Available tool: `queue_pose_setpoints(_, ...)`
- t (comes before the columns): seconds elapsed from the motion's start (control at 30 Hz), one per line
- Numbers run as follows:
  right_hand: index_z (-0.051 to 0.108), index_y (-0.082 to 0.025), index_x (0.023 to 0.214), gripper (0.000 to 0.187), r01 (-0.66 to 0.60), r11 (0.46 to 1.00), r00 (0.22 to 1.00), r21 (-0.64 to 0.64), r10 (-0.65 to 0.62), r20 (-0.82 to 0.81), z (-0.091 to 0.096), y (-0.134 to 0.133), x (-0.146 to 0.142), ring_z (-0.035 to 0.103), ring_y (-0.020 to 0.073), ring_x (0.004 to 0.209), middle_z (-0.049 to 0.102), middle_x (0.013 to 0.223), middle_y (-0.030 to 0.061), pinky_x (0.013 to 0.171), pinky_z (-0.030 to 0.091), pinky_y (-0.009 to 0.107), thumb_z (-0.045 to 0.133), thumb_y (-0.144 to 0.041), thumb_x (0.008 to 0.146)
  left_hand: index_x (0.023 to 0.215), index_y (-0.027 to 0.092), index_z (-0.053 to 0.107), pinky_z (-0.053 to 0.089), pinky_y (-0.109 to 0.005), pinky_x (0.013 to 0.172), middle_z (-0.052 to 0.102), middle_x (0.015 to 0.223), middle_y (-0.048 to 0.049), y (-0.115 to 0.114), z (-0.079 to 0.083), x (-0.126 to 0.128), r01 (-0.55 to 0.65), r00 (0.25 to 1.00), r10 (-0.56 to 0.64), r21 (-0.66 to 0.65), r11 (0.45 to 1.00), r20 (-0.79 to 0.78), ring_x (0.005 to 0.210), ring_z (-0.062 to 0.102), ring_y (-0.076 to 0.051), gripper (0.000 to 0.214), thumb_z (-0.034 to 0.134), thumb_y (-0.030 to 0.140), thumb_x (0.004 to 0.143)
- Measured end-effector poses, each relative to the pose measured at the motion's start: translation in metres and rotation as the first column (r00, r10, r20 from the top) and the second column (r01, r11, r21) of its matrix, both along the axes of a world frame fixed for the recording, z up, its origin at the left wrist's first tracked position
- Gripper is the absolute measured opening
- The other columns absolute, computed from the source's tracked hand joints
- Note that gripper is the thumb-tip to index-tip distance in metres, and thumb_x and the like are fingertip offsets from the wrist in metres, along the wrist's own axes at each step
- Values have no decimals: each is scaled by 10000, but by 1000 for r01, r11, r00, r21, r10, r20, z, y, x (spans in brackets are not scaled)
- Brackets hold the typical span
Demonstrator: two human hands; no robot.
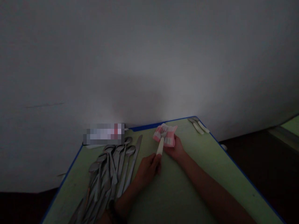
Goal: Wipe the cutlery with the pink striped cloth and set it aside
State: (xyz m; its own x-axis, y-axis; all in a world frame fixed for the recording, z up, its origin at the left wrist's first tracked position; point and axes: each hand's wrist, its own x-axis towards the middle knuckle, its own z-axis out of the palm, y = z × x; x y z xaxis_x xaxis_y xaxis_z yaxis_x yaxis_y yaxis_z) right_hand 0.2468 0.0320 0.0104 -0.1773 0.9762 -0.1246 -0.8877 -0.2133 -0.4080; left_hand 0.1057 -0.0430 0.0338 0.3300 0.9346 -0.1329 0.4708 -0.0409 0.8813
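A fork point(160, 145) with a white handle points away from me, its tines up over a cloth. Its handle end is gripped by my left hand point(149, 166), fingers closed round it. Beneath the tines, a pink-and-white checked cloth point(171, 141) lies over my right hand point(176, 149), which holds it from below; most of those fingers are hidden under the fabric. To the left of my hands lies a heap of metal spoons point(108, 165) and other cutlery, with a table knife point(135, 161) along its right side.
Two white-handled utensils point(199, 127) lie at the table's far right corner. A blurred-out white and red item point(104, 134) sits at the far left. The green table point(187, 193) has a blue edge and stands against a pale wall point(149, 62).
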Motion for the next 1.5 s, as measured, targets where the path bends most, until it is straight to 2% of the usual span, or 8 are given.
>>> queue_pose_setpoints(0.13, 639, -177, 901, 208, -11, 1000, 999, 1, 11, 34, 4, -3, -1, 613, 147, 819, 679, 891, 20, 805, 502, 279, 512, -313, 808, 586, 172, 528, 341, -221, 506, 509, 480, 27, -1, 2, 2, 23, 1000, -24, -20, 1000, -8, 476, 483, -122, 472, 349, 499, 876)
queue_pose_setpoints(0.3, 641, -208, 905, 195, 26, 999, 993, 39, -30, 112, 8, -8, -2, 604, 143, 782, 673, 865, 1, 789, 507, 283, 561, -344, 791, 591, 171, 533, 342, -218, 499, 517, 489, 29, -1, 3, 3, 26, 999, -26, -28, 999, -19, 473, 479, -118, 455, 371, 494, 868)
queue_pose_setpoints(0.43, 637, -197, 872, 170, 79, 997, 993, 23, -81, 87, 9, -7, -2, 616, 154, 811, 684, 878, 11, 811, 504, 294, 536, -288, 770, 587, 171, 528, 353, -221, 516, 522, 504, 21, -2, 3, 3, 30, 999, -30, -16, 999, -12, 492, 495, -123, 470, 359, 500, 875)
queue_pose_setpoints(0.63, 640, -177, 860, 211, 24, 998, 999, 61, -26, 30, 10, -6, -1, 619, 185, 876, 695, 915, 29, 792, 514, 333, 515, -307, 751, 551, 177, 491, 341, -225, 522, 493, 482, 30, -1, 1, 2, 55, 997, -54, 25, 998, -55, 477, 475, -117, 477, 350, 494, 878)
queue_pose_setpoints(0.8, 661, -155, 844, 157, 5, 997, 984, 74, -18, 175, 0, -6, -6, 611, 136, 749, 693, 840, 23, 729, 505, 261, 624, -245, 720, 560, 180, 477, 323, -219, 494, 475, 454, 40, -2, -1, 2, 95, 992, -95, -3, 995, -78, 452, 446, -110, 427, 392, 476, 856)
queue_pose_setpoints(1.0, 651, -142, 771, 165, -22, 1000, 944, -6, 23, 329, 0, -12, -7, 567, 106, 588, 660, 693, -7, 649, 507, 282, 713, -217, 638, 550, 174, 485, 307, -222, 484, 474, 461, 40, -3, 0, 2, 152, 984, -151, 0, 988, -98, 449, 437, -108, 420, 426, 476, 835)
queue_pose_setpoints(1.23, 646, -172, 798, 146, 44, 999, 963, 8, -45, 264, -5, -9, -7, 580, 121, 664, 660, 767, 4, 658, 519, 278, 695, -202, 664, 574, 172, 490, 330, -219, 499, 481, 473, 37, -3, 0, 2, 123, 990, -122, 7, 992, -69, 468, 468, -114, 442, 401, 500, 856)
queue_pose_setpoints(1.5, 611, -208, 879, 170, 118, 991, 974, 66, -129, 189, -8, 0, -7, 610, 155, 775, 657, 851, 18, 689, 514, 293, 611, -322, 752, 552, 171, 484, 327, -218, 507, 467, 465, 40, -3, 1, 1, 138, 988, -137, 7, 990, -71, 465, 459, -110, 455, 396, 493, 861)
